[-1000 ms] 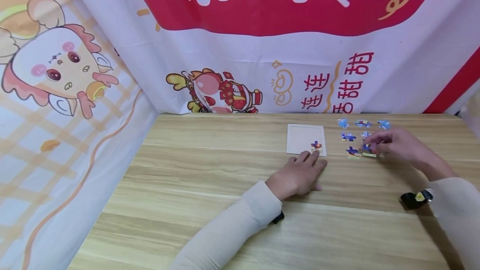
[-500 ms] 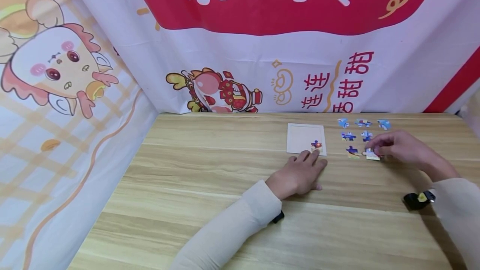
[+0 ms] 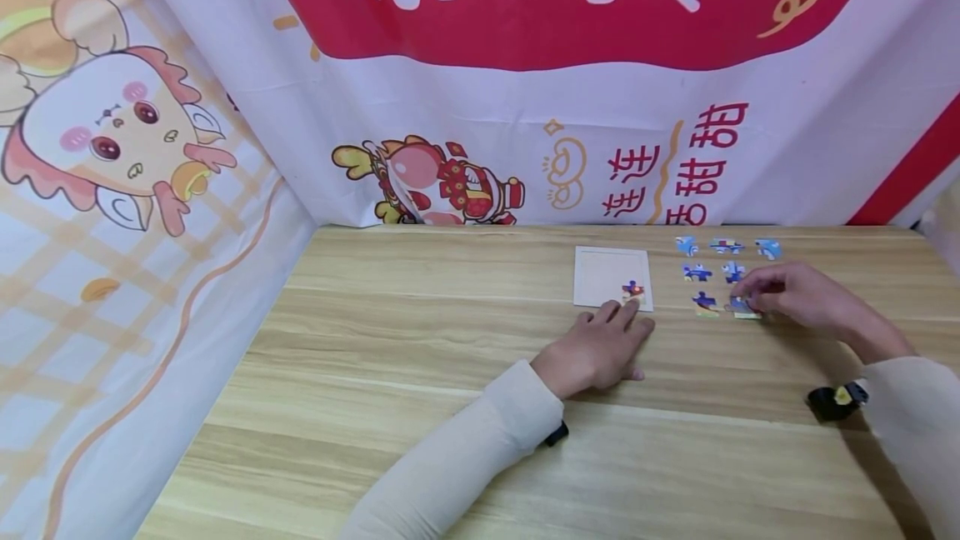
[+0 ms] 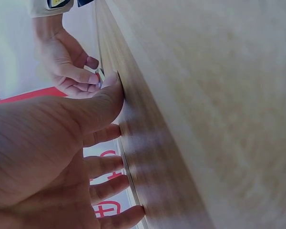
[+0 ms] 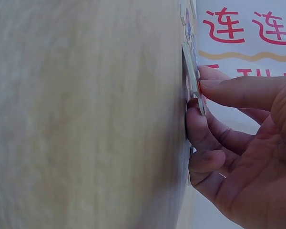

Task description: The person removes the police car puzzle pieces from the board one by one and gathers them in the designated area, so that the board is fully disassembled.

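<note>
My right hand (image 3: 798,298) is at the right of the wooden table, pinching a jigsaw puzzle piece (image 5: 192,71) between thumb and fingers. In the right wrist view that piece is tilted, one end raised off the table; the fingers hide part of it. My left hand (image 3: 596,348) rests palm down with fingers extended, fingertips at the near edge of a white square puzzle tray (image 3: 596,273). One puzzle piece (image 3: 633,288) lies in the tray's near right corner. Left of the pinched piece lies a blue puzzle piece (image 3: 703,302).
Farther back, several blue puzzle pieces lie in rows, such as one at the back right (image 3: 767,248) and one in the middle row (image 3: 697,273). A printed cloth (image 3: 480,107) hangs along the table's back edge, and another cloth (image 3: 247,290) is on the left.
My right hand has shifted slightly right and nearer with the pinched puzzle piece, whose tilt has changed. The left hand and the piece in the tray stay where they were.
</note>
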The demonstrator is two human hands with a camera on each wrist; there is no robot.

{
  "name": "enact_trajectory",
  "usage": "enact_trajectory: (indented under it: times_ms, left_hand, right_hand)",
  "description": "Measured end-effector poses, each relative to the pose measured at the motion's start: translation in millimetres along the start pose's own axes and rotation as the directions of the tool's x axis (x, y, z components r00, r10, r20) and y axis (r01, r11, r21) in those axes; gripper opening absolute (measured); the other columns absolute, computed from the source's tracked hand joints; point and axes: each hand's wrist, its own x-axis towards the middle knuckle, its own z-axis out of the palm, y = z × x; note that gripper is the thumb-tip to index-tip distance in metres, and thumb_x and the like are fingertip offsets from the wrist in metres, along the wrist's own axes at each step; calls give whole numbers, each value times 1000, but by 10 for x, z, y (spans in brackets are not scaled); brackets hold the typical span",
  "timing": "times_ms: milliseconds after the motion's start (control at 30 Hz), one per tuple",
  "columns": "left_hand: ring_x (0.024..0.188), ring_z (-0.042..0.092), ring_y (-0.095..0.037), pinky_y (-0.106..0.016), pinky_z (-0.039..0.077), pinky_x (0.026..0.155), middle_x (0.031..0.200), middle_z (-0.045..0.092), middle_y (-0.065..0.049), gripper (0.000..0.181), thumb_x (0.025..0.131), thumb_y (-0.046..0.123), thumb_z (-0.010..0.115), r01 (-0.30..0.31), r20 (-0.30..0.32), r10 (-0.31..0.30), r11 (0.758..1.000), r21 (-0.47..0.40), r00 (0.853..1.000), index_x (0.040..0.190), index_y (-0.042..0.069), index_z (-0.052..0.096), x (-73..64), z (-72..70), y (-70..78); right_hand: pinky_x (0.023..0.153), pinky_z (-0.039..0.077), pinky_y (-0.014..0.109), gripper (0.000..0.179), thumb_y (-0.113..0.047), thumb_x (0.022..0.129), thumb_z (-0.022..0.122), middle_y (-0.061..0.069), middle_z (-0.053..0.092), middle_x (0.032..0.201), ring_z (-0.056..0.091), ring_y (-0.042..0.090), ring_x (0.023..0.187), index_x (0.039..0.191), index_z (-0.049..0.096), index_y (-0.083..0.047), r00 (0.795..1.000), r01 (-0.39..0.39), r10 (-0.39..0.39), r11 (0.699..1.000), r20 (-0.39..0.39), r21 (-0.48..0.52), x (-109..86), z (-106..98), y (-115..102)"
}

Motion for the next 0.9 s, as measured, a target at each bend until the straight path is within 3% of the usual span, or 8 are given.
enact_trajectory:
  times_ms: [467, 900]
  left_hand:
    - [160, 21, -19, -41, 37, 123, 178, 13, 0, 74, 103, 55, 54, 0, 1, 0, 1000, -7, 1000, 167, 30, 26, -9, -10, -3]
    - [160, 21, -19, -41, 37, 123, 178, 13, 0, 73, 103, 54, 54, -1, 3, 1, 1000, -20, 1000, 167, 30, 27, -5, -5, -6]
  right_hand:
    - [69, 44, 26, 27, -2, 104, 56, 26, 63, 126, 50, 29, 101, 125, 72, 2, 1000, -12, 12, 1000, -12, -14, 1, 21, 21]
    - [69, 46, 24, 26, 5, 97, 63, 18, 67, 112, 51, 27, 96, 121, 73, 2, 1000, 9, -9, 1000, -18, -8, 3, 42, 22]
